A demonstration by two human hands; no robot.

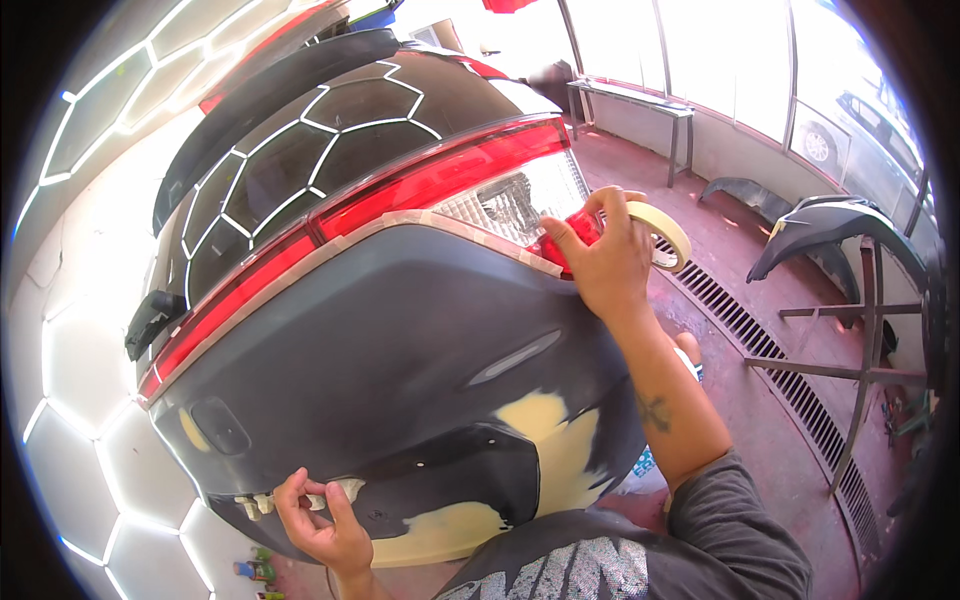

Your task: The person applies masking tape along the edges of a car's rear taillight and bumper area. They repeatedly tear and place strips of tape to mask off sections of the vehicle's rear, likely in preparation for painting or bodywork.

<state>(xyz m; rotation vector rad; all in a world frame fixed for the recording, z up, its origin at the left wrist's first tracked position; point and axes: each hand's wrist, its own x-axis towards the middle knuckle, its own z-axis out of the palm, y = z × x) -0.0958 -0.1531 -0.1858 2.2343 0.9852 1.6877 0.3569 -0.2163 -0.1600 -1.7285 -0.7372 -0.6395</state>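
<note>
A car's tailgate (400,310) in matte dark grey, with beige filler patches (550,430), fills the middle. Along the lower edge of the red and clear tail light (500,205) runs a line of masking tape (350,232). My right hand (612,262) is at the light's right end, thumb and fingers bent over its red corner. A cream roll of masking tape (668,238) hangs at those fingers, partly hidden by them. Low on the tailgate, my left hand (325,522) has its fingers curled together around crumpled, whitish tape (346,489), which shows on both sides of them.
A floor drain grate (750,325) runs along the right. Beyond it, a metal stand (868,340) carries a bumper-like panel (850,225). A narrow bench (640,100) stands by the far windows. Lit hexagon panels (100,420) cover the left wall. Small bottles (258,570) stand at the lower left.
</note>
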